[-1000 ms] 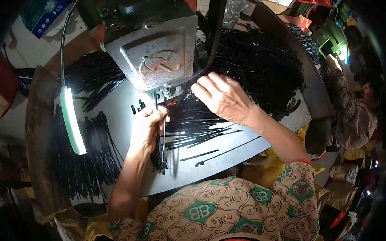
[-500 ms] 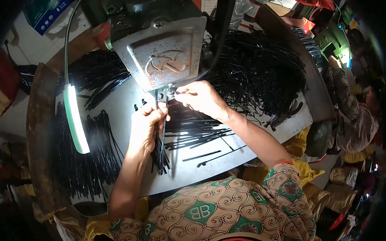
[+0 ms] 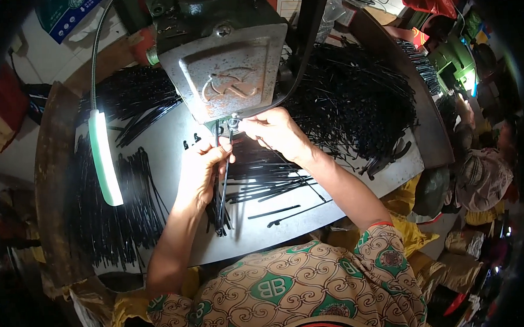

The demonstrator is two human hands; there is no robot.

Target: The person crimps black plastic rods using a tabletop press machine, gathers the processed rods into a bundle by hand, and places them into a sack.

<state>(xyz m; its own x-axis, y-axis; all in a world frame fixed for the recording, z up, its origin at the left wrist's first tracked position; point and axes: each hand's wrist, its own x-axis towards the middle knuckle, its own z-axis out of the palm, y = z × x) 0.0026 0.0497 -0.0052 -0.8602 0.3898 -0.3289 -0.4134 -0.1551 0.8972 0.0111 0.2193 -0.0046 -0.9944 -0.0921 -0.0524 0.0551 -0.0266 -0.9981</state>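
Observation:
Below the machine head (image 3: 226, 77), my left hand (image 3: 201, 166) is closed around a few thin black umbrella ribs (image 3: 224, 203), which hang down toward me past my fingers. Their upper ends reach up to the small metal working point (image 3: 232, 125) under the head. My right hand (image 3: 278, 133) pinches just right of that point, its fingertips close against the metal. A slender black rib (image 3: 310, 186) trails from under the right palm toward the table's front. What sits between the right fingertips is too small to make out.
A lit lamp (image 3: 104, 161) on a bendable stalk hangs at left. Bundled ribs (image 3: 124, 210) lie beneath it; a large tangled heap (image 3: 353, 101) covers the right of the white tabletop (image 3: 219, 250). A raised rim (image 3: 52, 190) borders the table. Another person (image 3: 479, 177) works at far right.
The trailing rib's lower end has swung slightly to the right. Both hands keep their grip under the machine head. At far right the other person's arm has moved.

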